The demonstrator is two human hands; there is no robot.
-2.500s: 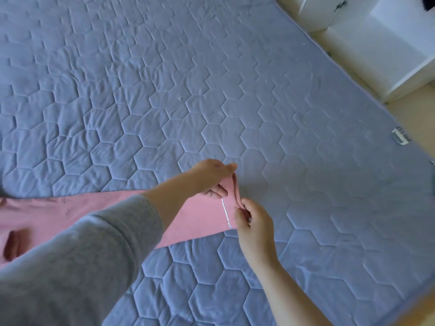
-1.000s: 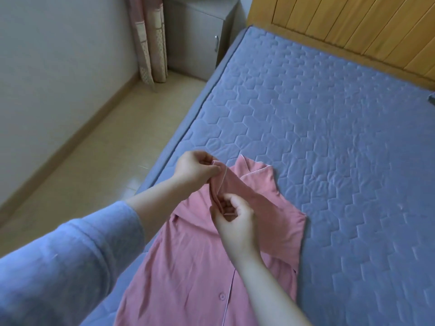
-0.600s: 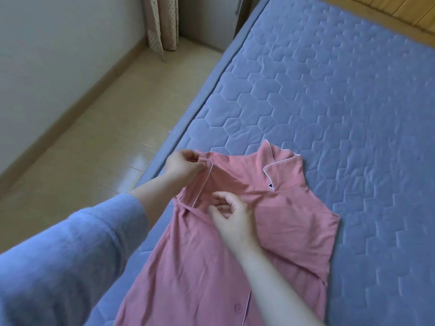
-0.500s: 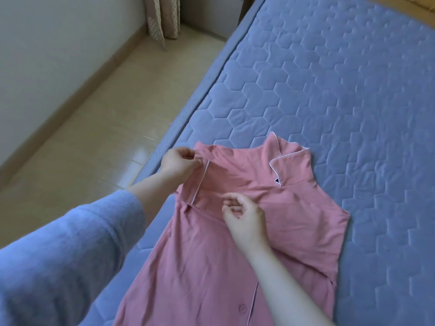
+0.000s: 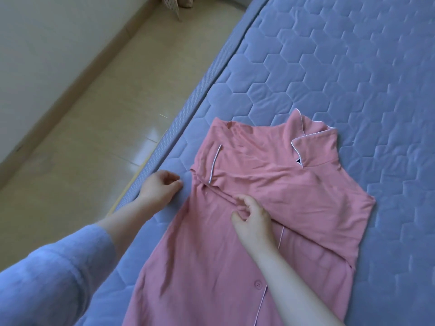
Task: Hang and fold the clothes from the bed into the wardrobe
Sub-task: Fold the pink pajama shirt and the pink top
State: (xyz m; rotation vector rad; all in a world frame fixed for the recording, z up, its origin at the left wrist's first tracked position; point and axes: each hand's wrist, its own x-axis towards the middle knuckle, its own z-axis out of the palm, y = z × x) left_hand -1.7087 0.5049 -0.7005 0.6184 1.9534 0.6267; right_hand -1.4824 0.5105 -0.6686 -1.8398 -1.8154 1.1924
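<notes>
One pink shirt (image 5: 270, 182), partly folded, near the bed's (image 5: 353, 67) left edge. Our right hand (image 5: 253, 216) pinches its front fold; our left hand (image 5: 160, 188) rests just beside it, loosely curled, holding nothing.

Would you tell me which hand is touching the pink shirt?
The right hand, pinching a fold of the pink shirt; the left hand rests on the mattress beside it.

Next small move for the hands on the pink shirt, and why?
Probably smooth the bunched ridge flat: the right hand pinches a crease mid-chest on the pink shirt, while the left hand lies free on the bed beside it.
</notes>
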